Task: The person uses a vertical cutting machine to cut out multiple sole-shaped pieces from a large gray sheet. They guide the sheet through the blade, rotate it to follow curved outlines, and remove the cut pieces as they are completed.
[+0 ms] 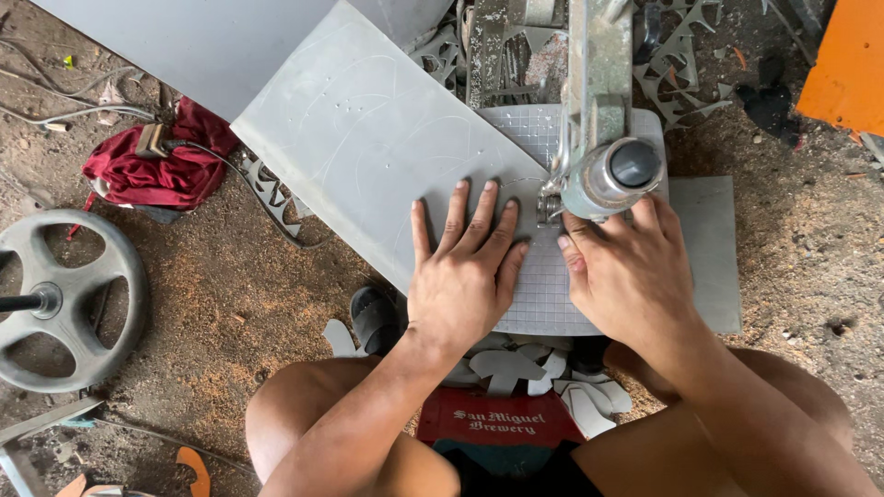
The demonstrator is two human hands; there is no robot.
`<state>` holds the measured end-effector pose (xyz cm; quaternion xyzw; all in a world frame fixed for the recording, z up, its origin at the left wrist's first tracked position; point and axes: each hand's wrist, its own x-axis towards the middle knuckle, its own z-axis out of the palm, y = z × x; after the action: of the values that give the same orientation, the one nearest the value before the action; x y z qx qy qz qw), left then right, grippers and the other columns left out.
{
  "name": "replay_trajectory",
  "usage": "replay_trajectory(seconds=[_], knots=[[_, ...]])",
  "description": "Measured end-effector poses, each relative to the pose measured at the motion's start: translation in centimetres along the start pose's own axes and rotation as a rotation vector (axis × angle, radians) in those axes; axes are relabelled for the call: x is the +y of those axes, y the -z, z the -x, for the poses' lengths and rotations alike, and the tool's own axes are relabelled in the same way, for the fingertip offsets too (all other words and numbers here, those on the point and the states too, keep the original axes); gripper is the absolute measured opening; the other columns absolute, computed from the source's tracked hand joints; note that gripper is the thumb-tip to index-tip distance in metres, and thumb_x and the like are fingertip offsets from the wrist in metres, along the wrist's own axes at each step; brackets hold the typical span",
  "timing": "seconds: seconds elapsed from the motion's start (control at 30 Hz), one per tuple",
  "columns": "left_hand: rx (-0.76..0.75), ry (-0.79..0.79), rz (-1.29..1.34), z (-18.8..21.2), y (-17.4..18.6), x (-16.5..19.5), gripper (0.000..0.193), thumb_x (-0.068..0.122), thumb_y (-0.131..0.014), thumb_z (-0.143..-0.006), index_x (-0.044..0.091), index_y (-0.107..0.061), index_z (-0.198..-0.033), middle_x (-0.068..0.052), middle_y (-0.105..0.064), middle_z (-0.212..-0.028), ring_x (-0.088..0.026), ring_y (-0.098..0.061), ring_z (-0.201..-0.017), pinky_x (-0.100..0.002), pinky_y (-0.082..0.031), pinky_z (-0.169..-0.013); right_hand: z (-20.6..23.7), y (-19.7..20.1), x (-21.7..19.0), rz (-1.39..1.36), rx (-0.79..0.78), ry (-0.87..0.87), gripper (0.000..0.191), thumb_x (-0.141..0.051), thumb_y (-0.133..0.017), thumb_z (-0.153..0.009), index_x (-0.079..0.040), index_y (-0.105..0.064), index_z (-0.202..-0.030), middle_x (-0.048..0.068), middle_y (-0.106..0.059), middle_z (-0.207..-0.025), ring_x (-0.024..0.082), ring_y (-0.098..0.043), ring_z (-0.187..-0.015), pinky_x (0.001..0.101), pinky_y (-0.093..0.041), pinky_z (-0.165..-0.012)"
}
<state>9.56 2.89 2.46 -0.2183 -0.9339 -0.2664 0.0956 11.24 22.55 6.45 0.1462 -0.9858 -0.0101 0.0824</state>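
Observation:
A large grey sheet (359, 138) with faint scribed curves lies across the gridded table (543, 294) of a scroll saw (603, 138). My left hand (465, 271) presses flat on the sheet's near part, fingers spread, just left of the blade. My right hand (626, 267) rests on the sheet right of the blade, below the saw's round grey head (617, 175), fingers partly hidden under it. The blade itself is barely visible at the sheet's edge.
A grey wheel (64, 299) lies on the dirt floor at left, with a red cloth (157, 166) and cables behind it. Cut grey offcuts (516, 368) pile between my knees above a red crate (497, 423). An orange panel (847, 64) stands at the top right.

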Motion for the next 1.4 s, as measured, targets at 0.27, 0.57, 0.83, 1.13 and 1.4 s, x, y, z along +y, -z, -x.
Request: replay_trajectory(seconds=[0.27, 0.57, 0.83, 1.13, 1.4], knots=[[0.027, 0.035, 0.006, -1.3, -1.2, -0.4, 0.042, 0.03, -0.057, -0.104, 0.009, -0.064, -0.139, -0.016, -0.053, -0.154, -0.037, -0.043, -0.148, -0.072, -0.021, -0.121, -1.1, -0.9, 0.8, 0.003, 0.041, -0.005, 0.014, -0.021, -0.071, -0.091, -0.011, -0.081, -0.095, 0.008, -0.077, -0.096, 0.03, -0.064, -0.11, 0.0536, -0.043, -0.11], [0.04, -0.126, 0.107, -6.8, 0.0, -4.8, 0.056, 0.032, -0.064, -0.102, 0.0, -0.058, -0.148, -0.02, -0.047, -0.16, -0.036, -0.04, -0.152, -0.053, -0.026, -0.129, -4.0, -1.1, 3.7, -0.159, 0.01, -0.052, 0.024, -0.007, -0.072, -0.083, 0.002, -0.073, -0.105, 0.022, -0.072, -0.105, 0.034, -0.068, -0.1, 0.0445, -0.05, -0.105], [-0.198, -0.005, -0.067, -9.8, 1.2, -4.0, 0.088, 0.055, -0.084, -0.07, 0.005, -0.057, -0.137, -0.014, -0.05, -0.152, -0.031, -0.048, -0.141, -0.066, -0.029, -0.115, -6.3, -1.5, 6.5, -0.238, 0.078, 0.316, 0.044, -0.009, -0.08, -0.073, -0.004, -0.074, -0.116, 0.015, -0.073, -0.124, 0.029, -0.067, -0.121, 0.0468, -0.044, -0.115], [-0.086, -0.232, -0.278, -8.6, 0.0, -3.6, 0.033, 0.017, -0.05, -0.103, 0.0, -0.062, -0.128, -0.025, -0.07, -0.121, -0.036, -0.073, -0.103, -0.049, -0.063, -0.08, -6.3, -1.0, 6.5, -0.146, 0.1, 0.276, 0.034, -0.006, -0.08, -0.071, -0.004, -0.074, -0.104, 0.015, -0.074, -0.117, 0.03, -0.068, -0.117, 0.0452, -0.048, -0.115], [-0.182, 0.335, 0.295, -6.4, 7.9, -4.9, 0.03, 0.024, -0.046, -0.11, 0.003, -0.067, -0.105, -0.015, -0.072, -0.066, -0.029, -0.073, -0.055, -0.04, -0.057, -0.052, -5.6, -0.5, 5.4, -0.141, 0.161, 0.212, 0.039, -0.01, -0.081, -0.067, -0.004, -0.074, -0.104, 0.019, -0.07, -0.125, 0.035, -0.062, -0.126, 0.0532, -0.038, -0.12]])
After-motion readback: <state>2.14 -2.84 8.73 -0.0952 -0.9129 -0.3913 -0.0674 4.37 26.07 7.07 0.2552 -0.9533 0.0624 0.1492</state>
